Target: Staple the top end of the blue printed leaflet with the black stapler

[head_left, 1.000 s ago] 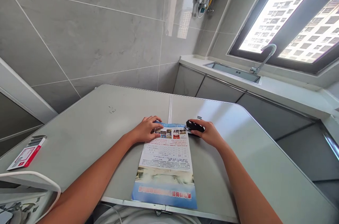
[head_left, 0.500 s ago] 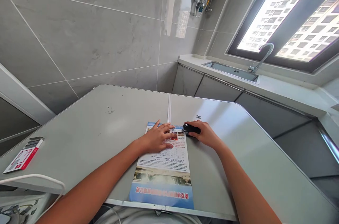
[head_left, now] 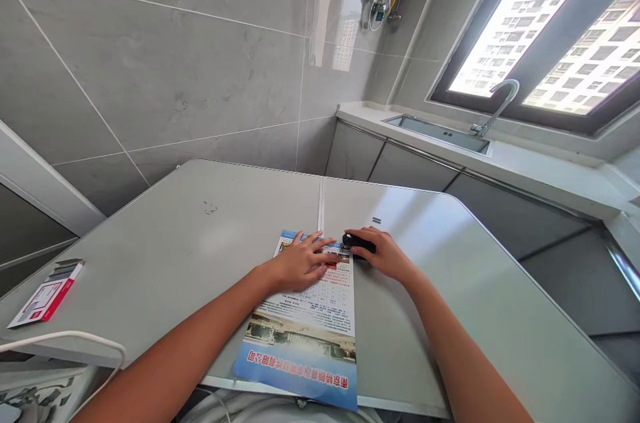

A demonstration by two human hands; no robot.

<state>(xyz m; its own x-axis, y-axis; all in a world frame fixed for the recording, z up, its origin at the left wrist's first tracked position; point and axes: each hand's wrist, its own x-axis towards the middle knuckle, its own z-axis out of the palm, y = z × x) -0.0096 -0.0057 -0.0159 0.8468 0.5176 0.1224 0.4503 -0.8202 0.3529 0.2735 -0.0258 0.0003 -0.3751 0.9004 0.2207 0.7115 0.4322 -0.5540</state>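
A printed leaflet (head_left: 300, 343) with blue ends and a photo band lies upside down to me on the table, its near edge hanging slightly over the table's front. My left hand (head_left: 300, 264) rests flat on its upper part, fingers spread. My right hand (head_left: 383, 253) is wrapped round a black stapler (head_left: 361, 243), whose front end sits over the leaflet's upper right edge. Whether its jaws are pressed together I cannot tell. Just beyond the right hand lie short dark strips (head_left: 377, 220), which look like staples.
The pale folding table (head_left: 165, 256) has a seam down its middle. Small dark bits (head_left: 211, 208) lie on its left half. A red and white packet (head_left: 47, 295) lies at the left edge, near a white cable (head_left: 65, 336). Behind are a counter and sink (head_left: 440, 133).
The leaflet has turned a little, its near end swinging left and towards me. The stapler has shifted slightly left, further over the leaflet's edge. My left hand stays on the leaflet.
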